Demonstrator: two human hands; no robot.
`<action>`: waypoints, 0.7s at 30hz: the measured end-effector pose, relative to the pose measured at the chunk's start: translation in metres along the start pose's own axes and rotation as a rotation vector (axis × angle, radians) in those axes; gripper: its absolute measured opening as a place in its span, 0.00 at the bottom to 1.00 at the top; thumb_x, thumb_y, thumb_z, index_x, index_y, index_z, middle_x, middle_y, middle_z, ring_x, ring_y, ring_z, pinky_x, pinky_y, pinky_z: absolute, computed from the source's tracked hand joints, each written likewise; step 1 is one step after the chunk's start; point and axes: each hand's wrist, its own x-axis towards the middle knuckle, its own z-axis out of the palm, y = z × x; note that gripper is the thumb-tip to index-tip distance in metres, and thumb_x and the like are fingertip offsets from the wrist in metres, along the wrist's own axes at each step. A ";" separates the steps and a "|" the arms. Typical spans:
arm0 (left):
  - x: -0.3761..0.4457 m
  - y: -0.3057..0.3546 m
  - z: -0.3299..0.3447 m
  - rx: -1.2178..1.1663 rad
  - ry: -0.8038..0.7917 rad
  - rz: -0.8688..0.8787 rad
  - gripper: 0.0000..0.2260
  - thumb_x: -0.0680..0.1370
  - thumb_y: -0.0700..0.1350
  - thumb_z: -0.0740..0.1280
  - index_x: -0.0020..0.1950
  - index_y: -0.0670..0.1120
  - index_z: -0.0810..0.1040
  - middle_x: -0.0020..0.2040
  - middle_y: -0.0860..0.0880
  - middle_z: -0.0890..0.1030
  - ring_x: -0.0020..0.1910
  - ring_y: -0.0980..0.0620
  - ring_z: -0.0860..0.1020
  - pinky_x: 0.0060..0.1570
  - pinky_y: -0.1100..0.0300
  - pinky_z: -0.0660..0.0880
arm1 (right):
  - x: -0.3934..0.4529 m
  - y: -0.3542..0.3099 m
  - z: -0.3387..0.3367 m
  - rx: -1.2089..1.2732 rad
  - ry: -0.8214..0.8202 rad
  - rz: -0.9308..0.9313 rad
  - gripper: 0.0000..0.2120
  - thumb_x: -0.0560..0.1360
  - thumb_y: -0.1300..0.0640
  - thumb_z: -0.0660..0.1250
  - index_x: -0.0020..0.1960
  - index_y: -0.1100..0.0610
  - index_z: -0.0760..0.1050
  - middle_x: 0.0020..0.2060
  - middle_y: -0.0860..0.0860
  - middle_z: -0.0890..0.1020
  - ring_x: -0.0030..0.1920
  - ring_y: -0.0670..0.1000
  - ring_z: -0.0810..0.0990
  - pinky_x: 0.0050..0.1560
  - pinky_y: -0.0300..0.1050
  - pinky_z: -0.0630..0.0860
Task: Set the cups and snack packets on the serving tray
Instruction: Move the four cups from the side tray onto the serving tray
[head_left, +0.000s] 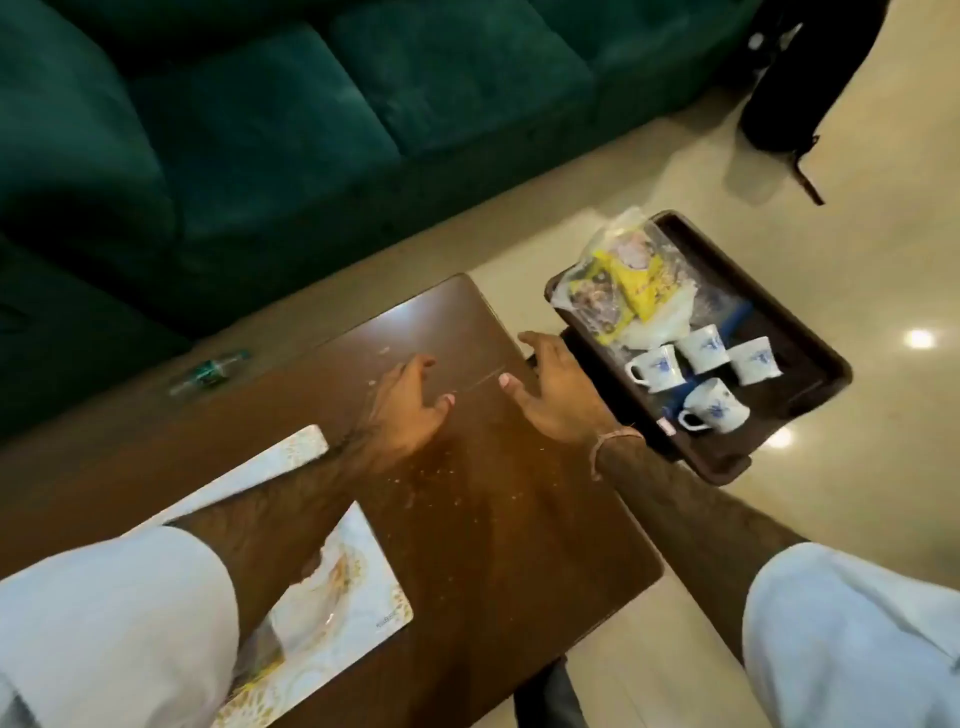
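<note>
Brown wooden table (467, 519) beside green sofa (260, 130); tray (810, 364) already loaded with four cups (706, 353), snack packets (623, 280); left hand (410, 410), right hand (556, 395) empty, fingers spread; loading apparently done; next, probably lifting tray.

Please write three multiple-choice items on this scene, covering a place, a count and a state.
1. Where is the tray?
A. on the sofa
B. past the table's right edge
C. on the placemat

2. How many cups stand on it?
A. two
B. four
C. six

3. How are the hands?
A. open, empty
B. gripping a cup
C. holding packets

Answers: 1 B, the tray lies beyond the table edge, over the floor. 2 B, four cups cluster beside the packets. 3 A, left hand and right hand are spread over the table, holding nothing.
</note>
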 end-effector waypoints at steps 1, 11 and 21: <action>0.009 0.013 0.013 -0.031 -0.011 0.004 0.24 0.77 0.52 0.69 0.71 0.49 0.68 0.67 0.48 0.75 0.64 0.48 0.74 0.64 0.49 0.73 | 0.002 0.014 -0.010 0.010 0.040 0.012 0.29 0.78 0.44 0.64 0.74 0.54 0.62 0.71 0.55 0.68 0.67 0.57 0.73 0.66 0.56 0.73; 0.060 0.157 0.146 -0.046 -0.257 0.120 0.14 0.76 0.54 0.69 0.58 0.49 0.78 0.52 0.50 0.83 0.49 0.50 0.81 0.50 0.53 0.80 | -0.012 0.174 -0.102 -0.140 0.316 0.203 0.23 0.75 0.52 0.68 0.66 0.60 0.70 0.62 0.59 0.74 0.62 0.62 0.73 0.62 0.58 0.71; 0.071 0.233 0.257 0.008 -0.259 0.161 0.18 0.76 0.51 0.69 0.60 0.41 0.77 0.58 0.41 0.80 0.57 0.42 0.78 0.53 0.53 0.74 | -0.002 0.280 -0.133 -0.210 0.336 0.594 0.28 0.76 0.42 0.63 0.74 0.49 0.64 0.69 0.60 0.69 0.67 0.66 0.67 0.65 0.61 0.68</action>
